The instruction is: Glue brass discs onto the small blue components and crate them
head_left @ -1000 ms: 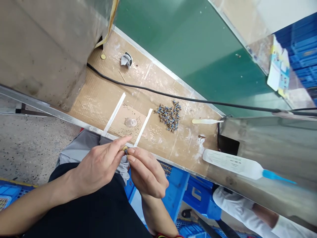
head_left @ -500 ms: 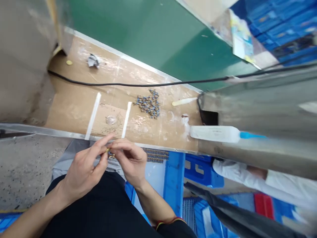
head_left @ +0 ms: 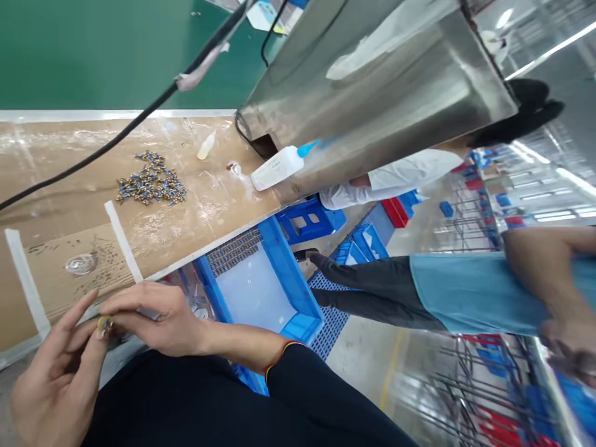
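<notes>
Low on the left, my left hand [head_left: 60, 372] pinches a small brass-coloured metal part [head_left: 106, 325] between thumb and fingers. My right hand [head_left: 158, 316] comes in from the right, its thumb and index finger closed at the same part. Fingertips hide much of it, so its exact shape is unclear. Just beyond my hands, a small clear plastic piece [head_left: 81, 265] and many tiny dark bits rest on a cardboard sheet [head_left: 56, 248] between white tape strips. A heap of small brass and blue metal parts [head_left: 151, 180] lies farther up the bench.
A white bottle with a blue nozzle [head_left: 278, 167] lies by the metal panel [head_left: 372, 93]. Near it is a small pale tube [head_left: 206, 146]. A black cable [head_left: 107, 144] crosses above the bench. Rows of parts fill one end of a blue crate [head_left: 279, 267]. Two people are at the right.
The view has swung to the right, bringing the crate and a person in blue into sight. Both hands stay together at the small part; the heap and bottle look unmoved on the bench.
</notes>
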`<state>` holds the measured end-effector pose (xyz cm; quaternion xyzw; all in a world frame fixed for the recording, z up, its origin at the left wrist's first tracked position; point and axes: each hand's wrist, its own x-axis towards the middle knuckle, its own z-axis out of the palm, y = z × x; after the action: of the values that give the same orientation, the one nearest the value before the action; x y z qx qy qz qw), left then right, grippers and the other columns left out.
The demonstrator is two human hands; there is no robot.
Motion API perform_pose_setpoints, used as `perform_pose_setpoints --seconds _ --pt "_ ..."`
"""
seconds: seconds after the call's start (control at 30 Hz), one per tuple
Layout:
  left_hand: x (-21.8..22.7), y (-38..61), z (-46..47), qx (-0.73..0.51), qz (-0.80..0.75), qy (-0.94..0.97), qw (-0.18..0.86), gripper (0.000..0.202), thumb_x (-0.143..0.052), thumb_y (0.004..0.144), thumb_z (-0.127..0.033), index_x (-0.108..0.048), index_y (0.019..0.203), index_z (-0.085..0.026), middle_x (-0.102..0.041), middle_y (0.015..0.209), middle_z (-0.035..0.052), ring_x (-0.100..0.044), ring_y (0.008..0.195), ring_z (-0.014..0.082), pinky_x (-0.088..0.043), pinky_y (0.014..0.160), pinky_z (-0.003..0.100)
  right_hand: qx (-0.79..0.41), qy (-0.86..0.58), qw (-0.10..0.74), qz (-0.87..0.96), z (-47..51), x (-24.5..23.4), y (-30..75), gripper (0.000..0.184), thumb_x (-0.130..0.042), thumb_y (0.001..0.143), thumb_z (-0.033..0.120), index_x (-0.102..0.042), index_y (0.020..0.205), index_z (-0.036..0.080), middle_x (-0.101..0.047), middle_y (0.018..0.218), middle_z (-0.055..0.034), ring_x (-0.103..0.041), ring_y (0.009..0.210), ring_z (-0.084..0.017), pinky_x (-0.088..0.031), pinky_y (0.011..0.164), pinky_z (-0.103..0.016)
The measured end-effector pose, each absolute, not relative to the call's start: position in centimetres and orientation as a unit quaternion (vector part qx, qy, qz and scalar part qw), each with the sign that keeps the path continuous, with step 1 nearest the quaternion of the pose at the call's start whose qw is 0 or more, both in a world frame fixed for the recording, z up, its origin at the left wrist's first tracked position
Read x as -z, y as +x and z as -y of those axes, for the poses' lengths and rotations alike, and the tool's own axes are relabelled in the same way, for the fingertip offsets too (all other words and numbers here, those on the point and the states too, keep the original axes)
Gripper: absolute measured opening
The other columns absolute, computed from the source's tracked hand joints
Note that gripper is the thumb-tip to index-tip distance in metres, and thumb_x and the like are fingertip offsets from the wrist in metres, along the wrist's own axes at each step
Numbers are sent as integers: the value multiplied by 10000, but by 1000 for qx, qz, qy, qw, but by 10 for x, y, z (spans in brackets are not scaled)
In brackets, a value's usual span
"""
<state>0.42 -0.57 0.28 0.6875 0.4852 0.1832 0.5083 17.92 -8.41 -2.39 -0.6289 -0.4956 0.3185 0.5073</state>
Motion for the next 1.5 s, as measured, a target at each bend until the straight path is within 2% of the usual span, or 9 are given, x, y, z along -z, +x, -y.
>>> perform_pose_setpoints --seconds 0.1,0.27,0.47,0.57,0.7,0.83,0.97,1.2,1.5 --pt "-9 22 10 -167 -496 658 542 765 -856 991 -707 -727 1662 -363 -908 1224 9 -867 1023 180 -638 808 109 -302 -607 540 499 93 42 183 135 -711 1192 236 -796 1291 203 -883 1324 -55 -824 1301 -141 -639 1218 -289" --pt "-7 40 13 -102 -461 666 577 807 -851 979 -747 -713 1673 -361 -893 1234 17 -801 842 167 -652 728 157 -274 -611 588 453 116 47 195 122 -793 1156 332 -822 1187 217 -899 1220 -51 -839 1205 -166 -668 1164 -309" --pt "2 65 19 -36 -360 669 649 857 -806 1037 -708 -571 1777 -346 -894 1211 50 -877 1040 261 -736 998 319 -245 -675 622 311 162 46 227 221 -791 1141 447 -868 1194 247 -892 1168 -50 -845 1103 -199 -695 1064 -343" --pt "5 68 15 -17 -355 666 656 846 -783 1051 -705 -531 1788 -375 -894 1245 49 -889 1105 279 -746 1003 330 -136 -805 554 161 208 74 287 285 -765 1100 526 -859 1174 268 -881 1120 -36 -839 1023 -212 -711 966 -348" --pt "14 59 5 -12 -374 661 650 853 -812 1032 -698 -540 1775 -380 -895 1264 51 -893 1124 280 -750 1001 317 -39 -892 450 30 288 127 396 367 -628 1118 483 -800 1273 198 -849 1188 -118 -797 1016 -251 -686 1034 -455" --pt "20 51 0 -13 -394 657 643 853 -827 1018 -697 -553 1768 -395 -897 1269 49 -896 1128 274 -742 998 285 -40 -939 340 -20 347 174 463 270 -751 1130 438 -787 1200 180 -815 1220 -98 -781 1098 -251 -658 1118 -517" --pt "18 49 2 -21 -402 661 633 882 -846 985 -708 -566 1762 -398 -900 1255 64 -900 1116 310 -757 995 347 -86 -960 265 -14 367 212 479 329 -812 1126 467 -770 1294 187 -789 1324 -85 -781 1192 -258 -688 1087 -501" --pt "18 48 1 -12 -392 670 631 855 -852 988 -687 -584 1740 -381 -901 1234 73 -903 1084 304 -757 1003 367 -118 -971 207 4 378 251 493 364 -800 1135 469 -753 1365 191 -776 1373 -97 -783 1202 -264 -701 1070 -498" --pt "15 46 1 1 -410 659 630 894 -825 1007 -721 -549 1771 -347 -887 1300 92 -882 1148 333 -739 1082 444 -127 -973 194 14 382 257 497 378 -806 1132 464 -747 1383 188 -772 1389 -100 -782 1217 -270 -704 1073 -504"
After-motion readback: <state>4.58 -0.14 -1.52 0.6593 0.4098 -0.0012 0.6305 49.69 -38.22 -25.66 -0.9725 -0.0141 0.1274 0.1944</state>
